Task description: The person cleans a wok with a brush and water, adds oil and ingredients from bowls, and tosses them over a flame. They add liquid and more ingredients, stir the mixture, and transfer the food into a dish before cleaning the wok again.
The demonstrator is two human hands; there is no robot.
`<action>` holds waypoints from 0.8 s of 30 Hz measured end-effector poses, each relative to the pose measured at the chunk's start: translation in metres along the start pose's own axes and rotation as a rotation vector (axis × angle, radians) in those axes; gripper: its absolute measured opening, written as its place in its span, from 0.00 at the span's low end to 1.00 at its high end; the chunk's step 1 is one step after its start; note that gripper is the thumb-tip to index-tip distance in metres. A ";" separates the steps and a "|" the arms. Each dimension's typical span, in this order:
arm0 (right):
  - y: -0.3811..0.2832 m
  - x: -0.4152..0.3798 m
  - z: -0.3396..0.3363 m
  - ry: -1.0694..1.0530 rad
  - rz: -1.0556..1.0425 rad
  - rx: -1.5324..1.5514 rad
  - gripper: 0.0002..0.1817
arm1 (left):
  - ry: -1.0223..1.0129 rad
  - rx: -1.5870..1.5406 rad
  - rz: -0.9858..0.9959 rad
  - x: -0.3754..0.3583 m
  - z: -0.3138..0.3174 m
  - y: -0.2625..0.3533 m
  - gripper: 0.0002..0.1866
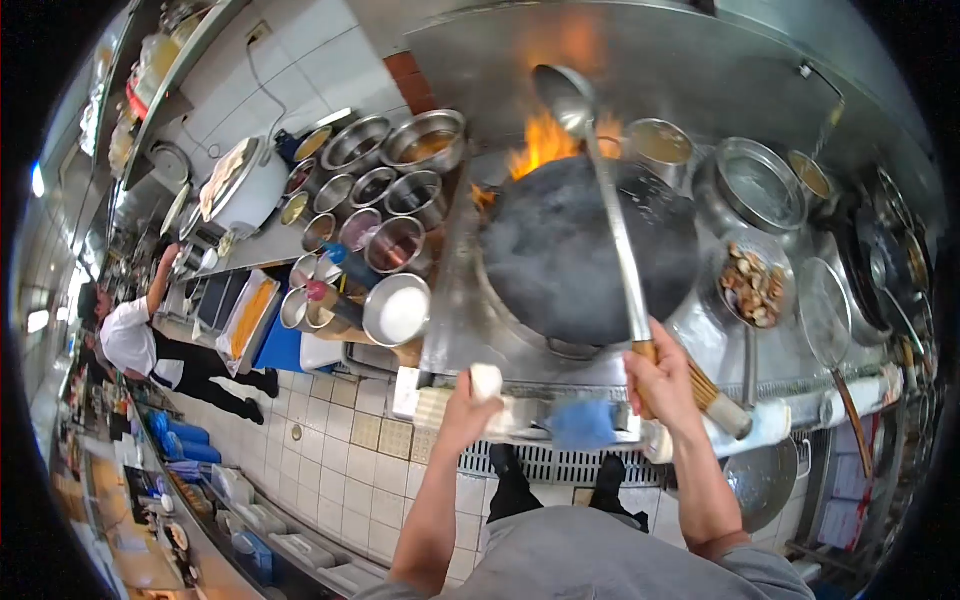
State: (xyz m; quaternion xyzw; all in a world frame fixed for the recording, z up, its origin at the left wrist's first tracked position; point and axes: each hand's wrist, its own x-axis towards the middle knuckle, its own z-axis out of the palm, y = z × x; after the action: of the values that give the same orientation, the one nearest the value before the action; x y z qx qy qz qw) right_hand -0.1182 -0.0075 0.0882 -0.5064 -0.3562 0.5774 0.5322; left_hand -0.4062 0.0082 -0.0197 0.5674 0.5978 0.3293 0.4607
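Note:
My right hand (663, 383) is closed around the wooden handle of a long metal ladle (618, 225). The ladle reaches over a black wok (575, 270), its bowl near the far rim. Smoke hangs over the wok, hiding much of its inside. Flames (543, 143) rise behind the rim. My left hand (466, 412) grips a folded white cloth (486, 382) at the stove's front edge, left of the wok. Just right of my right hand lies a bamboo wok brush (718, 402).
Several metal bowls, one with white powder (404, 314), stand to the left. A strainer with browned pieces (752, 284) and a mesh skimmer (825, 312) lie to the right. A pot of liquid (660, 142) stands behind. A co-worker (130, 335) stands far left.

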 end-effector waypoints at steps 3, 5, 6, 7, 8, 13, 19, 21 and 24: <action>0.004 0.052 0.098 -0.185 -0.002 0.098 0.14 | 0.075 0.544 0.041 -0.008 -0.027 -0.023 0.32; 0.009 0.100 0.164 -0.247 -0.008 0.089 0.07 | -0.050 0.803 -0.006 -0.002 -0.029 -0.058 0.31; 0.014 0.129 0.196 -0.259 -0.028 0.055 0.05 | -0.099 0.790 0.017 -0.002 -0.032 -0.057 0.32; 0.019 0.161 0.226 -0.224 -0.020 0.023 0.05 | -0.234 0.756 -0.086 0.000 -0.038 -0.045 0.37; 0.022 0.192 0.253 -0.188 -0.009 -0.009 0.06 | -0.226 0.735 -0.071 -0.002 -0.039 -0.045 0.39; 0.028 0.311 0.341 -0.009 -0.006 -0.209 0.08 | -0.222 0.689 0.023 -0.011 -0.057 -0.037 0.43; 0.027 0.352 0.348 -0.105 0.355 0.274 0.08 | -0.172 0.595 0.118 -0.031 -0.088 -0.048 0.42; 0.029 0.347 0.340 -0.202 0.383 0.506 0.09 | -0.158 0.557 0.144 -0.036 -0.102 -0.049 0.40; 0.028 0.319 0.316 -0.313 0.432 0.902 0.09 | -0.133 0.518 0.172 -0.035 -0.128 -0.045 0.36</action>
State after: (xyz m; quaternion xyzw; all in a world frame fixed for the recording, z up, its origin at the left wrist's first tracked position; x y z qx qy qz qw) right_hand -0.4050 0.3384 0.0695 -0.1967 -0.0348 0.8387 0.5066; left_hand -0.5439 -0.0161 -0.0082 0.7352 0.5802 0.1656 0.3089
